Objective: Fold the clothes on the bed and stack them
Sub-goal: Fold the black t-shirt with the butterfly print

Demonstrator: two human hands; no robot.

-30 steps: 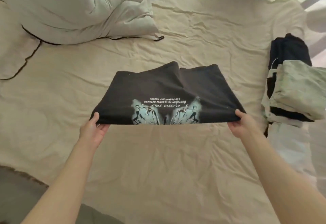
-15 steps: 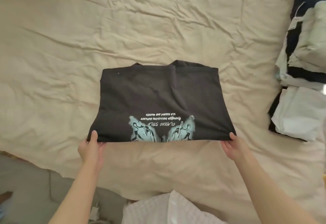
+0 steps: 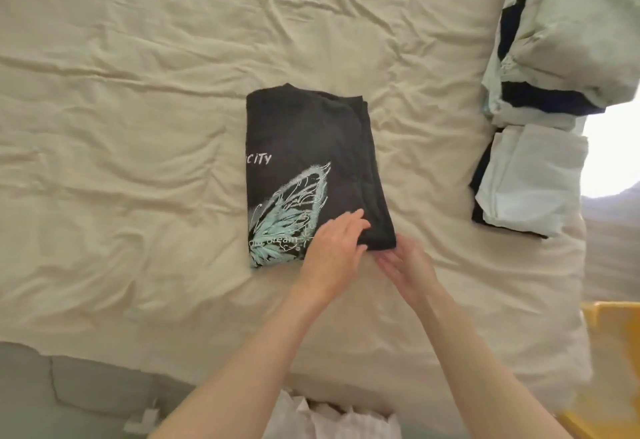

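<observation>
While folded black shirt [image 3: 311, 168] lies on bed [image 3: 138, 127], left hand [image 3: 334, 251] flat atop, right hand [image 3: 405, 265] fingers straight beside hem

Black T-shirt [image 3: 308, 161] now folded narrower, butterfly-side up.

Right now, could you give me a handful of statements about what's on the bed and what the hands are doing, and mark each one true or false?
1. The black T-shirt lies folded into a narrow rectangle on the bed sheet. True.
2. The left hand rests flat on the T-shirt's near end. True.
3. The right hand holds the T-shirt up in the air. False: it lies open at the T-shirt's near right corner, low on the sheet.
4. The T-shirt already sits on the stack of folded clothes. False: the stack is apart from it, at the right.
5. The T-shirt's print shows a pale blue butterfly wing. True.
</observation>
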